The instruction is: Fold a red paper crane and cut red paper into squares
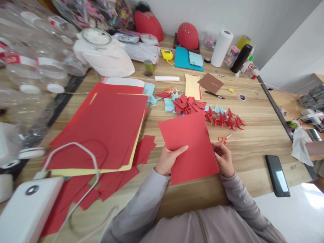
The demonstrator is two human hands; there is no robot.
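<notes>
A sheet of red paper (pixel 191 148) is held up at a tilt above the front of the table. My left hand (pixel 169 158) grips it from the left, thumb across its face and the other fingers hidden behind. At the right edge my right hand (pixel 224 159) is closed, fingertips pinched against the paper. A small dark sliver shows between these fingers and the edge; I cannot tell what it is. Just beyond the right hand lie orange-handled scissors (pixel 224 138). Folded red paper cranes (pixel 225 119) and a pile of red paper pieces (pixel 186 105) lie behind the sheet.
Large red sheets (pixel 111 131) are stacked at left, with loose red strips (pixel 118 182) beside them. A white power bank (pixel 30 206) with a looping cable sits front left. A phone (pixel 277 176) lies at right. Plastic bottles (pixel 50 72) crowd the far left; a paper roll (pixel 222 48) stands at the back.
</notes>
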